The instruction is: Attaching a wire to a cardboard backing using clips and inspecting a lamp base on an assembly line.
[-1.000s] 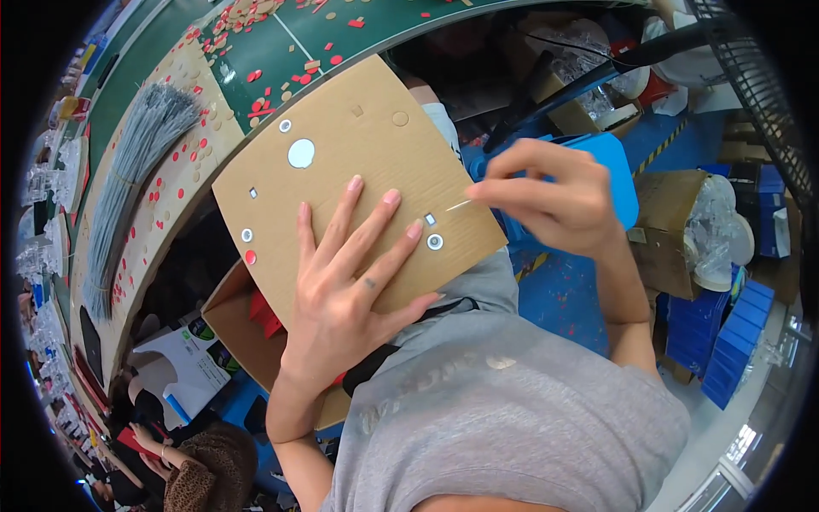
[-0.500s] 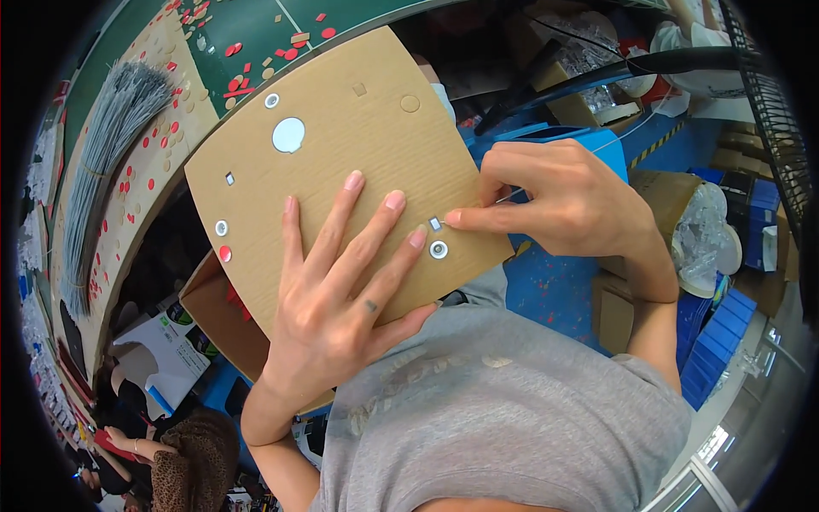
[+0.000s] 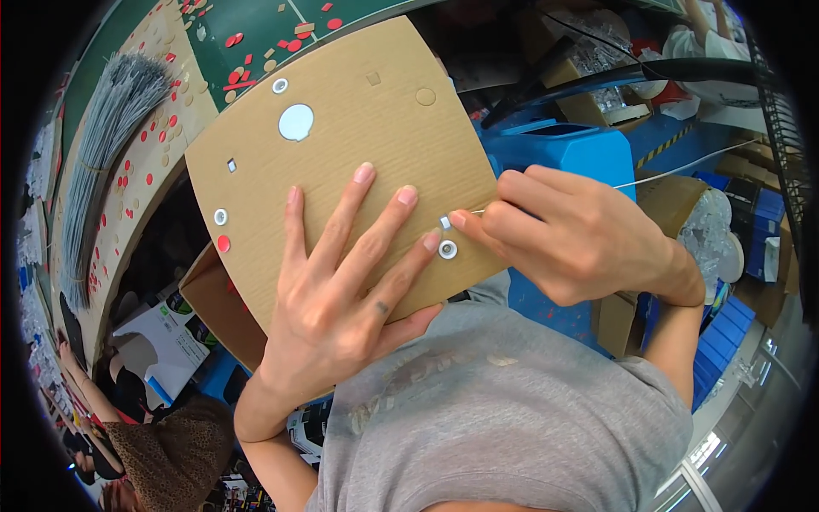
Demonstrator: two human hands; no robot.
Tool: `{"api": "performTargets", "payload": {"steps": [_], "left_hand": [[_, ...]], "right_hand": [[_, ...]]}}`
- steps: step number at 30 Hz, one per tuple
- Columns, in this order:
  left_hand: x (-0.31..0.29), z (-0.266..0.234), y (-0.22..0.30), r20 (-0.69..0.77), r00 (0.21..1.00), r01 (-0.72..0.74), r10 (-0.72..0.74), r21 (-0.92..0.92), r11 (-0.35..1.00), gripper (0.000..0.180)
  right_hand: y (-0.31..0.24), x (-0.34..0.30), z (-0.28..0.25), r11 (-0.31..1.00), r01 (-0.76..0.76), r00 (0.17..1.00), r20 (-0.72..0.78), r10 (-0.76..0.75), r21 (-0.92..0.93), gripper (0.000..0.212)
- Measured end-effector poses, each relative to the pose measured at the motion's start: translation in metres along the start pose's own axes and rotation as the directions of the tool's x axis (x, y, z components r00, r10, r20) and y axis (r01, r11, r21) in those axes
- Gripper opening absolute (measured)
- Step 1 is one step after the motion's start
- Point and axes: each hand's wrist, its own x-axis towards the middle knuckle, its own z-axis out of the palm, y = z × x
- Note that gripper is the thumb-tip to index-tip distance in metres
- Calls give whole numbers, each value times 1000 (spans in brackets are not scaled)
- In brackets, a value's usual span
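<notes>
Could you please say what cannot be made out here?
In the head view:
Brown board: the area beneath the left hand, covered by it; its underside, facing away.
White wire: the stretch inside the right hand, covered by it.
Cardboard box: much of its inside, hidden by the board.

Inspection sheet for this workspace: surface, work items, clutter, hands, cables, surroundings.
Surface: green table, partly hidden by the cardboard panel.
Work items: the panel, with white rings and a red disc; thin pale wire.
Clutter: red and tan scraps strewn on the table.
Hands: left hand spread on the panel; right hand pinching the wire near a small rectangular opening.
Cables: thin dark cord, upper right.
Surroundings: bundle of thin grey strands, blue bin, co-worker lower left.
</notes>
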Motion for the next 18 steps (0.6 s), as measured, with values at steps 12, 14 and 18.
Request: {"api": "performTargets", "payload": {"steps": [12, 14, 18], "left_hand": [[3, -1, -4, -5, 1000, 4, -4, -8, 1000, 59], [3, -1, -5, -2, 1000, 7, -7, -9, 1000, 59], [4, -2, -8, -16, 1000, 4, -4, -9, 1000, 58]], "right_hand": [[21, -6, 14, 996, 43, 990, -139, -33, 72, 43], [20, -4, 14, 997, 55, 988, -149, -46, 58, 43], [18, 2, 15, 993, 99, 984, -154, -88, 62, 42]]}}
